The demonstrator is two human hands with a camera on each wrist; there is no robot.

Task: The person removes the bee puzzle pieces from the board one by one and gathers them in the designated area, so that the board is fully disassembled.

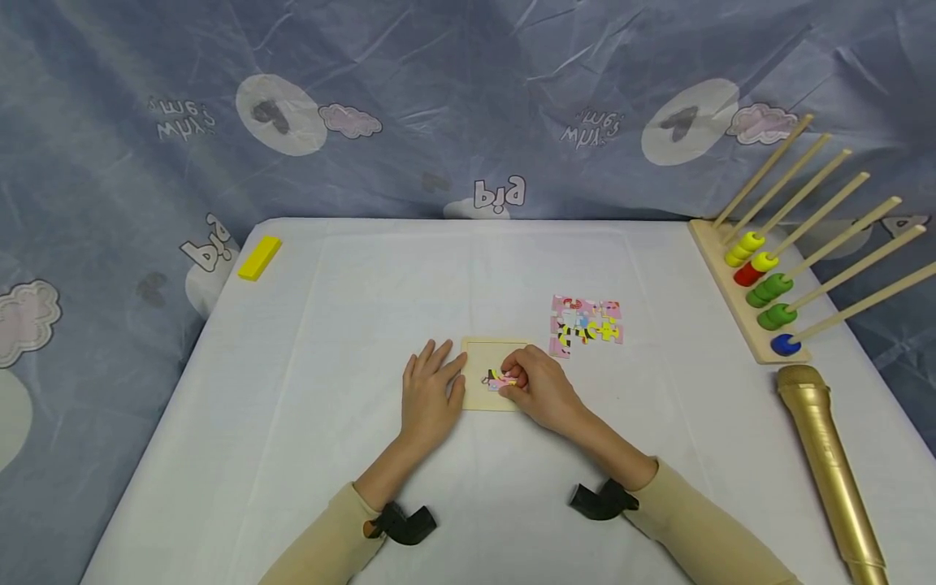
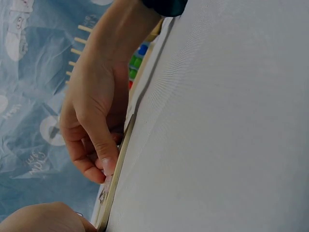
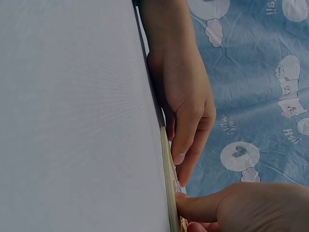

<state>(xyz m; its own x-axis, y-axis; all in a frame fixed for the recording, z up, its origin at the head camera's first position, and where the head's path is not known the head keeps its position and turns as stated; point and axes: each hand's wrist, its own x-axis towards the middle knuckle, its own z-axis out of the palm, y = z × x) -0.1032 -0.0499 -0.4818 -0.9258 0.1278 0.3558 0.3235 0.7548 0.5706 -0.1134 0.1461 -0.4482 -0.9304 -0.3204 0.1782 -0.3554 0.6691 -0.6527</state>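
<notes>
A shallow wooden puzzle tray (image 1: 480,354) lies on the white-covered table between both hands. My left hand (image 1: 431,402) rests at the tray's left edge with its fingers extended; the thumb and index finger lie right at the rim. My right hand (image 1: 548,392) is over the tray's right part, thumb and fingers pinching a pink, yellow and black jigsaw puzzle piece (image 1: 499,379) low over the tray. The fingers partly hide this piece. In the left wrist view, the right thumb points down at the tray edge (image 2: 116,188). Several more puzzle pieces (image 1: 574,309) lie beyond the right hand, grouped closely together.
A yellow block (image 1: 259,258) lies at the table's far left corner. Along the right side stand a wooden peg rack (image 1: 720,268) with colored beads and tall rods, and a gold microphone (image 1: 829,455). A blue printed cloth (image 1: 439,106) hangs behind the table.
</notes>
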